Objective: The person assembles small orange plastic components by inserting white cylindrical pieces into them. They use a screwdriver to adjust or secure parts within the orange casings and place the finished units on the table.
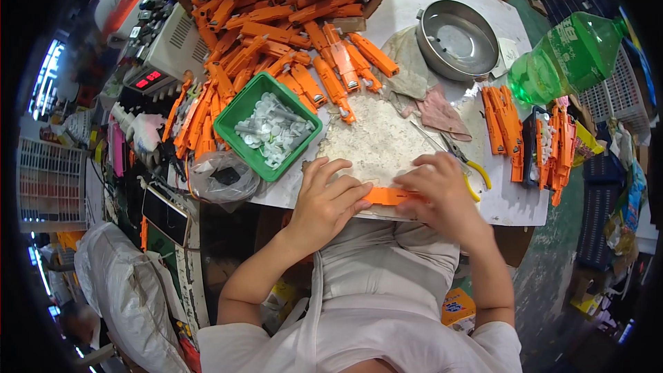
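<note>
At the table's near edge lies an orange plastic part (pixel 388 196), long and narrow, held level between my two hands. The fingers of my left hand (pixel 326 197) close on its left end. My right hand (pixel 443 192) grips the other end with bent fingers, which cover part of it. Beneath and beyond it is a worn, pale work patch (pixel 376 139). Pliers with yellow handles (pixel 476 171) rest just right of my right hand, beside thin metal tweezers (pixel 427 135). To the left, a green plastic bin (pixel 228 124) contains small white and clear pieces (pixel 273 130).
A large heap of orange parts (pixel 276 27) spills from a box at the back. A metal bowl (pixel 458 38), a pink cloth (pixel 442 114), a green bottle (pixel 563 59) and stacked orange parts (pixel 501 124) stand right. Left are a clear bag (pixel 221 178) and a box with red digits (pixel 169 41).
</note>
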Demonstrator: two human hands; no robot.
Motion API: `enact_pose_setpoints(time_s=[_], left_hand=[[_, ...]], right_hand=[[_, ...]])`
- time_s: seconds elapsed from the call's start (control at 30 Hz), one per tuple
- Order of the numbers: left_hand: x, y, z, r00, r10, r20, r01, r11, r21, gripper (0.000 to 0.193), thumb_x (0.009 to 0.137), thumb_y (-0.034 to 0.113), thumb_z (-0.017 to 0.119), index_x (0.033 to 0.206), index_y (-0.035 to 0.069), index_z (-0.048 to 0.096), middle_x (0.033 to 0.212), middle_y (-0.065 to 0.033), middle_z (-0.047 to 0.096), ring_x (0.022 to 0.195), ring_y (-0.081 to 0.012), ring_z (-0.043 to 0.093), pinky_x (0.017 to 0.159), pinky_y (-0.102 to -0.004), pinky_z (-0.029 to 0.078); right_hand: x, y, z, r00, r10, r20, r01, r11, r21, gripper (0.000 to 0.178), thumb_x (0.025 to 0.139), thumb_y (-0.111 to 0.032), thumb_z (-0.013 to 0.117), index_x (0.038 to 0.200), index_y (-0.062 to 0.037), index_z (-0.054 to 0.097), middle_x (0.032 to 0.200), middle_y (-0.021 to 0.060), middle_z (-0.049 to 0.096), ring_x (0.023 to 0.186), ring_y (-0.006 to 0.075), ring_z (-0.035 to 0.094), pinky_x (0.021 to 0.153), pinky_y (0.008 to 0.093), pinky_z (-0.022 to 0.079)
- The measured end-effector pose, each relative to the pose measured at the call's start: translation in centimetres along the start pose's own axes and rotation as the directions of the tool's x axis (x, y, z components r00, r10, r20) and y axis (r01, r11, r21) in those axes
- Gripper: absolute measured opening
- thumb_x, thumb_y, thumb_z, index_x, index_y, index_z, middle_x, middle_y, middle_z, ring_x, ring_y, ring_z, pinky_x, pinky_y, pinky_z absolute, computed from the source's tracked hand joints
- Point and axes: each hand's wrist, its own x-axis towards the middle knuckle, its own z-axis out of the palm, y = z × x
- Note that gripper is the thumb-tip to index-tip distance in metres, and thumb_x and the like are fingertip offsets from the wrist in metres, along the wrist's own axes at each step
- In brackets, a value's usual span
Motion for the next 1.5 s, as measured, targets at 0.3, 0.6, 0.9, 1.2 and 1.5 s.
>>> enact_pose_setpoints(time_s=[0.3, 0.6, 0.9, 1.2, 1.5], left_hand=[[0.0, 0.2, 0.2, 0.998, 0.058, 0.01, -0.059, 0.987, 0.147, 0.029, 0.071, 0.02, 0.074, 0.099, 0.011, 0.07, 0.092, 0.001, 0.065, 0.099, -0.0232, 0.054, 0.096, -0.0463, 0.035], [-0.8, -0.2, 0.9, 0.998, 0.056, -0.03, -0.052, 0.991, 0.12, 0.032, 0.071, 0.02, 0.074, 0.101, 0.012, 0.07, 0.091, 0.0022, 0.064, 0.091, -0.0183, 0.056, 0.096, -0.0459, 0.033], [-1.2, -0.5, 1.6, 0.996, 0.03, -0.083, -0.027, 0.999, 0.035, 0.028, 0.071, 0.02, 0.074, 0.097, 0.012, 0.071, 0.086, 0.0021, 0.064, 0.091, -0.0154, 0.057, 0.095, -0.044, 0.033], [-0.7, 0.0, 0.9, 0.997, 0.031, -0.073, -0.023, 0.994, 0.111, 0.031, 0.074, 0.021, 0.072, 0.101, 0.009, 0.065, 0.089, -0.0028, 0.062, 0.104, -0.024, 0.056, 0.103, -0.0485, 0.025], [-3.6, 4.3, 2.1, 0.955, -0.075, -0.287, 0.042, 0.992, -0.118, 0.031, 0.072, 0.016, 0.074, 0.095, 0.007, 0.057, 0.087, -0.0069, 0.06, 0.106, -0.0298, 0.056, 0.105, -0.0508, 0.023]], right_hand=[[5.0, 0.0, -3.1, 0.788, 0.146, 0.599, 0.123, 0.914, -0.385, 0.031, 0.067, -0.038, 0.074, 0.06, -0.0087, 0.066, 0.058, 0.0048, 0.059, 0.068, 0.0265, 0.06, 0.078, 0.0378, 0.041], [5.6, -0.2, -2.7, 0.754, 0.127, 0.644, 0.165, 0.913, -0.373, 0.033, 0.066, -0.036, 0.075, 0.061, -0.005, 0.066, 0.059, 0.01, 0.061, 0.062, 0.027, 0.064, 0.056, 0.0364, 0.045], [7.9, -2.8, -0.1, 0.759, 0.16, 0.631, 0.122, 0.917, -0.379, 0.037, 0.058, -0.041, 0.08, 0.071, -0.0073, 0.069, 0.068, 0.0099, 0.066, 0.07, 0.0258, 0.067, 0.059, 0.0373, 0.048], [-0.6, -0.2, -1.2, 0.971, 0.148, 0.186, -0.12, 0.98, -0.156, 0.03, 0.072, -0.029, 0.075, 0.087, -0.0067, 0.063, 0.078, 0.0089, 0.062, 0.08, 0.0273, 0.06, 0.071, 0.0358, 0.046], [-5.6, -1.6, 4.3, 0.83, 0.552, -0.081, 0.052, 0.067, 0.996, 0.041, 0.081, -0.022, 0.073, 0.11, 0.0028, 0.059, 0.099, 0.0101, 0.063, 0.099, 0.0188, 0.059, 0.091, 0.0301, 0.044]])
